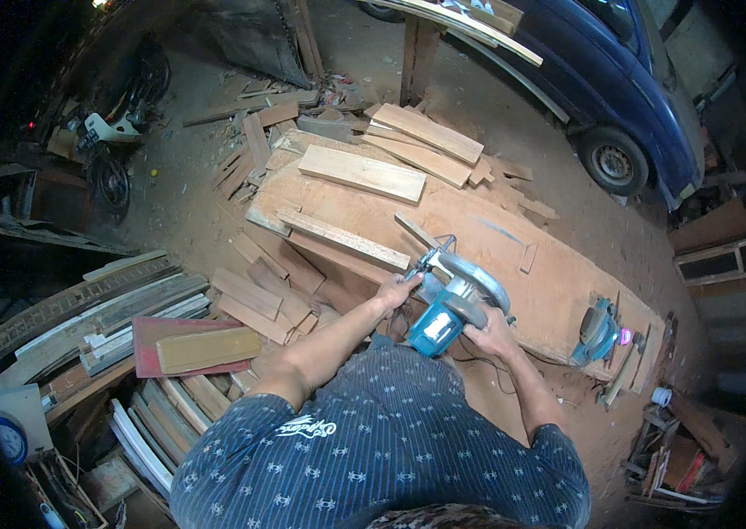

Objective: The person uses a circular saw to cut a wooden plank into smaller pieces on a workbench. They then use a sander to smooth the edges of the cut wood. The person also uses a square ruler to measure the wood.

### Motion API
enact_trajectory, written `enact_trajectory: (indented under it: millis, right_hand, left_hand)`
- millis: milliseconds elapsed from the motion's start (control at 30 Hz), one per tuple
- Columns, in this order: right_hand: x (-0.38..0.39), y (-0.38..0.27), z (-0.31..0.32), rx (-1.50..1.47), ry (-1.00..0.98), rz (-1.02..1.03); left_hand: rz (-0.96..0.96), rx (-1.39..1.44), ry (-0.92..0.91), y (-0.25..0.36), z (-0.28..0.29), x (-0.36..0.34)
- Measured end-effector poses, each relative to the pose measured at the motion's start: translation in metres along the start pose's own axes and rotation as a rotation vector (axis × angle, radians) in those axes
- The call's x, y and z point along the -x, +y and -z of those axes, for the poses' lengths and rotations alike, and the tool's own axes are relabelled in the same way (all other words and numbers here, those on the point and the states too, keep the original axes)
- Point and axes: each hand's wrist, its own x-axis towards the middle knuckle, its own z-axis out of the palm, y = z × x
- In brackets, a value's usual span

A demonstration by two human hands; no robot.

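Close in front of my body, a teal circular saw point(437, 324) with a grey metal blade guard rests at the near edge of the wooden workbench point(558, 282). My right hand point(491, 335) is wrapped round its rear handle. At the saw's left front, my left hand point(399, 292) is closed on the metal base; its fingertips are partly hidden. A narrow wood strip point(415, 231) points away from the saw's front. Left of it, a long board point(344, 238) lies along the bench edge, its right end close to my left hand.
A wide plank point(362, 174) and stacked boards point(430, 132) lie on the bench's far side. At its right end sits a second teal power tool point(597, 331). Offcuts point(254, 300) and timber piles point(126, 309) cover the left floor. A blue vehicle point(602, 79) stands far right.
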Motion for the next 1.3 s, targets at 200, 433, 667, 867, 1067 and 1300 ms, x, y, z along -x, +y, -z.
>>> enact_trajectory:
  millis: [200, 433, 667, 867, 1067, 1300]
  right_hand:
    - [-0.024, -0.005, -0.001, 0.038, -0.064, -0.169]
    - [-0.04, 0.037, -0.032, 0.071, -0.097, -0.089]
    - [-0.051, 0.04, -0.042, 0.059, -0.218, -0.132]
    - [-0.059, 0.053, -0.043, 0.175, -0.179, -0.008]
    - [-0.065, 0.056, -0.051, 0.233, -0.176, 0.008]
    - [-0.074, 0.036, -0.062, 0.208, -0.189, 0.002]
  left_hand:
    - [-0.009, -0.021, -0.11, -0.027, 0.011, -0.029]
    - [0.129, -0.009, -0.074, -0.043, 0.017, -0.029]
    - [0.19, 0.053, 0.038, -0.052, 0.031, -0.023]
    - [0.151, 0.013, 0.011, -0.047, 0.035, -0.023]
    - [0.117, 0.001, 0.056, -0.054, 0.043, -0.027]
    - [0.095, -0.015, 0.04, -0.052, 0.061, -0.026]
